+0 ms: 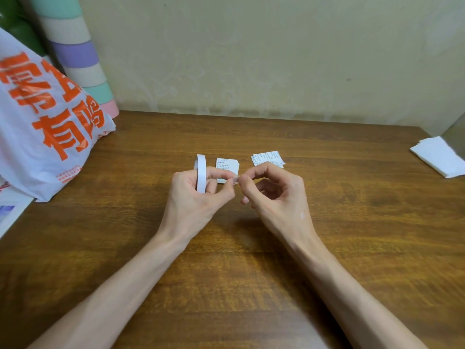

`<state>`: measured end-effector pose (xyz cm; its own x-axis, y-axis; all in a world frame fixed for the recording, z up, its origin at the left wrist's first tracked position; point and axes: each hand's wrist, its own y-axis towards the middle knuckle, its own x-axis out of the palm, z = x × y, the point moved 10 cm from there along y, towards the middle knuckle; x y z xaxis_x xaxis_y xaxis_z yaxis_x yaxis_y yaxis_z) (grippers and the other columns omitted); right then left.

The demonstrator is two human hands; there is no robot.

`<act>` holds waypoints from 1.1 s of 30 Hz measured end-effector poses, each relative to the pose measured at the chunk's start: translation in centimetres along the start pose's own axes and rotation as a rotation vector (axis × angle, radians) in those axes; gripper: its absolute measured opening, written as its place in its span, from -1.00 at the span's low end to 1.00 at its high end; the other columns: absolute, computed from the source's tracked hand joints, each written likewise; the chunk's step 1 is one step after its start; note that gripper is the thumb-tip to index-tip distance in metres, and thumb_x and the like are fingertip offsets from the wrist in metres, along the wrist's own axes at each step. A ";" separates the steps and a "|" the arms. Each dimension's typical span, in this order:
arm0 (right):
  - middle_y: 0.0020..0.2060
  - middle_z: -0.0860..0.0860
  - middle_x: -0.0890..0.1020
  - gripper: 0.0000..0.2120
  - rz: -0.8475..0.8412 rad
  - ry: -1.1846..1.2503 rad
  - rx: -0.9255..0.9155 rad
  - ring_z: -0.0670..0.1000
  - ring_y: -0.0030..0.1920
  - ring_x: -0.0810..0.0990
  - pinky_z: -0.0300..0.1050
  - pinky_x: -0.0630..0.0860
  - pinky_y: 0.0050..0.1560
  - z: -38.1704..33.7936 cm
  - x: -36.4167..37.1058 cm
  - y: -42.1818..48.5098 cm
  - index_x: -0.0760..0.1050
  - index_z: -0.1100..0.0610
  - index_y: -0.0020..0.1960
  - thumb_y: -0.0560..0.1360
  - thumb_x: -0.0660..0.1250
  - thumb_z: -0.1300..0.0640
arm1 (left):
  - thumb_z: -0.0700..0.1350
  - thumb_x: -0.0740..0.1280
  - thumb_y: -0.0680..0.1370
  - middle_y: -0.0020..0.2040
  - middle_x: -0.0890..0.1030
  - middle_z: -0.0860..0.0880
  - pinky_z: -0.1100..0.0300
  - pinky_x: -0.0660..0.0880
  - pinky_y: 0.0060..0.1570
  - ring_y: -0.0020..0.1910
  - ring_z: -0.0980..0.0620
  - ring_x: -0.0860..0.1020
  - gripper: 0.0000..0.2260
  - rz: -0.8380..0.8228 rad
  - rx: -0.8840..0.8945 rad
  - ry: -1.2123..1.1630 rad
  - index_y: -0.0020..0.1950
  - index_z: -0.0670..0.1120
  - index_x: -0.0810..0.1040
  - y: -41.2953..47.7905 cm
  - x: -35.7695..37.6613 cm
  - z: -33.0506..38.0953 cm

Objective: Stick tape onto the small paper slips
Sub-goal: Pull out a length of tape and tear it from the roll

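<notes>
The light tape roll (pixel 200 172) is held by the left hand (pixel 193 199); the thin, sticky tape end (pixel 235 178) is pinched by the right hand (pixel 274 195). Floppy paper slips (pixel 227 165) are piled on the bench (pixel 226 260) behind.

A home room: a wooden table (pixel 251 260) against patterned wallpaper (pixel 251 59), a printed shopping bag (pixel 45 127) beside it.

Wooden table (pixel 226 268); well left of my left hand (pixel 193 197), a white plastic bag (pixel 37 137) with orange print before a pastel-striped column (pixel 78 54); well right of my right hand (pixel 276 197), folded white tissue (pixel 440 154).
</notes>
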<state>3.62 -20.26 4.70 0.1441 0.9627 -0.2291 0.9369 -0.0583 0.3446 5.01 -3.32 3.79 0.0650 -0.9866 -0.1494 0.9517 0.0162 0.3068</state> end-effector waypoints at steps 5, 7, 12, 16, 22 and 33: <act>-0.18 -0.06 0.70 -0.90 0.001 0.007 -0.012 0.10 -0.29 0.69 -0.10 0.52 -0.26 -0.1 -0.1 0.0 0.63 0.12 -0.13 0.54 0.50 0.19 | -0.26 0.51 0.53 -0.47 0.21 0.00 0.32 0.26 -0.40 -0.43 0.03 0.15 -0.84 0.001 0.013 0.011 -0.15 0.00 0.73 0.1 0.0 0.1; -0.16 -0.05 0.70 -0.91 -0.002 0.012 -0.011 0.09 -0.28 0.69 -0.07 0.53 -0.24 -0.1 -0.1 -0.1 0.62 0.12 -0.12 0.53 0.51 0.21 | -0.27 0.50 0.54 -0.48 0.20 0.04 0.35 0.28 -0.39 -0.44 0.07 0.15 -0.84 -0.003 0.027 0.026 -0.12 0.00 0.74 0.1 0.1 0.2; -0.18 -0.04 0.70 -0.91 0.037 -0.005 -0.023 0.00 -0.30 0.67 -0.09 0.54 -0.25 -0.1 -0.5 -0.1 0.62 0.09 -0.11 0.52 0.51 0.22 | -0.34 0.44 0.55 -0.48 0.19 0.03 0.32 0.33 -0.34 -0.45 0.09 0.16 -0.75 -0.026 0.074 0.072 -0.03 0.02 0.76 0.0 0.3 0.8; -0.18 -0.07 0.70 -0.92 0.084 -0.047 -0.035 -0.01 -0.30 0.70 -0.19 0.49 -0.26 -0.1 -1.1 0.0 0.64 0.07 -0.11 0.52 0.51 0.20 | -0.33 0.42 0.56 -0.47 0.17 0.05 0.26 0.26 -0.37 -0.45 0.11 0.15 -0.69 -0.053 0.123 0.132 0.05 0.08 0.76 -0.3 0.8 1.4; -0.24 -0.21 0.70 -0.91 0.133 -0.219 -0.131 -0.08 -0.31 0.69 -0.37 0.44 -0.29 -1.4 -1.5 -0.4 0.69 0.01 -0.09 0.50 0.55 0.19 | -0.32 0.41 0.57 -0.44 0.17 0.05 0.16 0.26 -0.36 -0.45 0.07 0.18 -0.69 -0.052 0.143 0.143 0.11 0.07 0.76 -0.5 0.8 1.1; -0.32 -0.23 0.68 -0.91 0.161 -0.274 -0.154 -0.10 -0.33 0.67 -0.40 0.44 -0.28 -2.1 -1.7 -0.5 0.71 0.06 -0.13 0.47 0.54 0.23 | -0.33 0.40 0.58 -0.47 0.21 0.13 0.20 0.31 -0.36 -0.47 0.12 0.22 -0.69 -0.060 0.147 0.157 0.15 0.04 0.76 -0.6 1.0 0.9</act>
<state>2.25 -21.35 6.80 0.3856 0.8366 -0.3892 0.8391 -0.1426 0.5249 4.24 -4.42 4.35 0.0665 -0.9474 -0.3130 0.9021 -0.0770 0.4247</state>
